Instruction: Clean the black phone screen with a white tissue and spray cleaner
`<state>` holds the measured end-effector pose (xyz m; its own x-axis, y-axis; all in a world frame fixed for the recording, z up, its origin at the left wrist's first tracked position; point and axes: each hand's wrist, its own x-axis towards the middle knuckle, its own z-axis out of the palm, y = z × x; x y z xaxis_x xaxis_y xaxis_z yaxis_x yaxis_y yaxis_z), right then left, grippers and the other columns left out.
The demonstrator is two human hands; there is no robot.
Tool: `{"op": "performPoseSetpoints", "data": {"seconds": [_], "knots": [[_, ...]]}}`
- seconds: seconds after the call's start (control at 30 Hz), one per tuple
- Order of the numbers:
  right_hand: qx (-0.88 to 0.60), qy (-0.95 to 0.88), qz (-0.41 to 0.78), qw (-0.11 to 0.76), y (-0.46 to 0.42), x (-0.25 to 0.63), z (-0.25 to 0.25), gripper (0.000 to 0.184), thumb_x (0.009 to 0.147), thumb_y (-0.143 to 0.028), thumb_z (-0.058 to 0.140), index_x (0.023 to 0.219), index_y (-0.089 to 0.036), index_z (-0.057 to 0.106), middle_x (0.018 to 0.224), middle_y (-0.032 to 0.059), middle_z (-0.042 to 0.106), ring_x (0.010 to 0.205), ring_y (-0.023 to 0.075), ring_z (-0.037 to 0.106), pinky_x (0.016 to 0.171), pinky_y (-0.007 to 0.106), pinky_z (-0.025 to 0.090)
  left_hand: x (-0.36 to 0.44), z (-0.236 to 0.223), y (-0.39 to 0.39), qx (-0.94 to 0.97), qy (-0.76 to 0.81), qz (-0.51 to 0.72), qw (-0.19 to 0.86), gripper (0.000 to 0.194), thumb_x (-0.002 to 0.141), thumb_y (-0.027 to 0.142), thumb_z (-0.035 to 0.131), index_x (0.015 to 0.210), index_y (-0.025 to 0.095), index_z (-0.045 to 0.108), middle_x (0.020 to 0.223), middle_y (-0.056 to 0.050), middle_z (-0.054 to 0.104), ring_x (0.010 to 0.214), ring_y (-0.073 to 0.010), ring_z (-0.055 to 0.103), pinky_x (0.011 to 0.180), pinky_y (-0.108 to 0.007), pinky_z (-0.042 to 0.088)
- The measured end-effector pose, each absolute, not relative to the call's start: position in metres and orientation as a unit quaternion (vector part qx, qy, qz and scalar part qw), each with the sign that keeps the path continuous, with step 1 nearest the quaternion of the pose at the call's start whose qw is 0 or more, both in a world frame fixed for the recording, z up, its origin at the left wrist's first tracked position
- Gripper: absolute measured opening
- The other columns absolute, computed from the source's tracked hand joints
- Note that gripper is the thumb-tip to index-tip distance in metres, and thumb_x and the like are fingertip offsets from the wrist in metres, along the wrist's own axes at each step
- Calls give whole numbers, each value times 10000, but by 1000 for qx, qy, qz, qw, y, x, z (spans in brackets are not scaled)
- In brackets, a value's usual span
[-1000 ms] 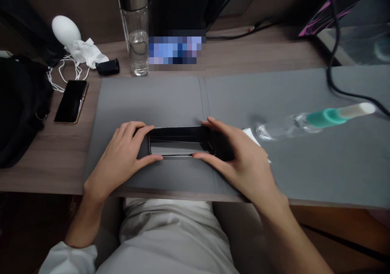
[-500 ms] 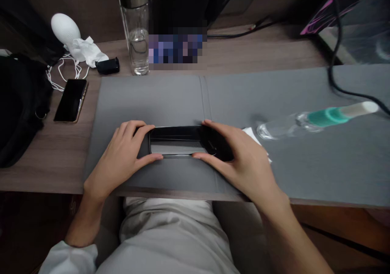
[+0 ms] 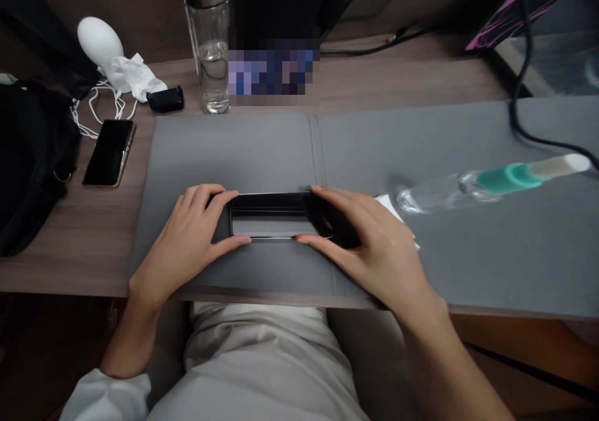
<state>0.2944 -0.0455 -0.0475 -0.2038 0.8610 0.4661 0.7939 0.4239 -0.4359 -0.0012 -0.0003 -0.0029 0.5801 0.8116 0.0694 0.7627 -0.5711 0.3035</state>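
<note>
Black smartphone [image 3: 274, 215] lying sideways in the middle of a grey desk mat [image 3: 234, 153], long edges facing left and right of the view, screen up and glossy, and I can't tell if it's flat on the mat or lifted slightly. Both hands have it, wrists resting low and forearms angled in from the front edge of the desk. The left hand [image 3: 187, 240] clasps the left end, fingers curled over the far edge and thumb along the near edge. The right hand [image 3: 369, 246] arches over the right end, wider-spread, with the thumb on the near edge and fingertips [image 3: 318, 188] at the far one – so a light pinch across the phone's width, neither hand fully closed. That end is mostly hidden under the palm, and the dark patch there could be phone or shadow.

Just past the right hand, a white cloth [image 3: 390, 210] pokes out, and a clear bottle [image 3: 491, 185] with a teal band lies further right. A black cable [image 3: 519, 103] crosses the mat. Beyond the mat, on the wood desk [image 3: 79, 246], there's a water-filled glass tumbler [image 3: 213, 53], a second phone [image 3: 109, 153], and white earphones [image 3: 96, 112]. One patch behind the mat is pixelated [image 3: 274, 72] – no clue what's there.
</note>
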Motion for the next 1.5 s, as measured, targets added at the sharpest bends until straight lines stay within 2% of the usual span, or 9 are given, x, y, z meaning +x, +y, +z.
{"op": "performPoseSetpoints", "data": {"seconds": [0.83, 1.27, 1.5], "knots": [[-536, -771, 48, 341, -46, 295, -48, 684, 923, -459, 805, 1535, -292, 549, 1336, 128, 757, 1183, 337, 741, 1006, 487, 605, 0, -3, 0, 881, 448, 100, 113, 633, 1002, 575, 677, 1495, 226, 489, 1422, -135, 558, 1316, -328, 538, 1137, -515, 471], [-539, -772, 50, 333, -47, 294, -46, 703, 937, -472, 788, 1568, -332, 511, 1329, 117, 762, 1172, 352, 752, 1002, 533, 620, 0, -3, 0, 881, 446, 101, 118, 626, 1008, 582, 660, 1499, 234, 487, 1419, -136, 557, 1314, -331, 539, 1141, -520, 462], [-538, -772, 45, 336, -47, 293, -45, 702, 927, -464, 799, 1555, -312, 525, 1323, 117, 768, 1180, 345, 753, 1010, 506, 620, -1, -3, 1, 878, 448, 106, 128, 636, 1006, 602, 649, 1510, 246, 493, 1431, -139, 558, 1333, -340, 533, 1153, -532, 455]]}}
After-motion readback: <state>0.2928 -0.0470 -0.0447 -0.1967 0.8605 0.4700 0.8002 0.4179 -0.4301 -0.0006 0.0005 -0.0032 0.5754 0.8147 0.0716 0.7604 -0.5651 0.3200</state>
